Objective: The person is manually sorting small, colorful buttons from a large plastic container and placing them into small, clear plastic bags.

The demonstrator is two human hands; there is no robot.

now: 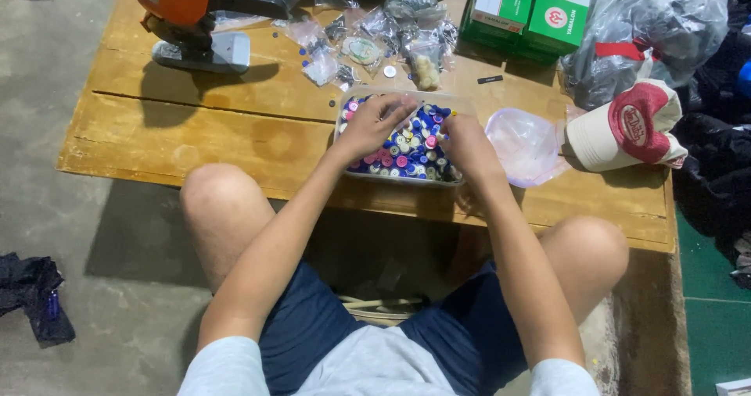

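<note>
The left hand [374, 124] lies over the left half of the clear plastic tray [456, 99], its fingers [397, 107] curled loosely down into the heap of small round buttons [412, 142], blue, pink and white, that fills the tray. Whether they pinch a button cannot be told. The right hand [467, 144] rests at the tray's right edge, fingers bent inward among the buttons and hidden from view, so their grip cannot be told either. Both forearms reach forward from the bare knees, converging on the tray. The tray sits on the wooden surface [219, 130]. Just right of it lies a crumpled clear bag [526, 144]; farther right, a red and white cap [630, 124].
</note>
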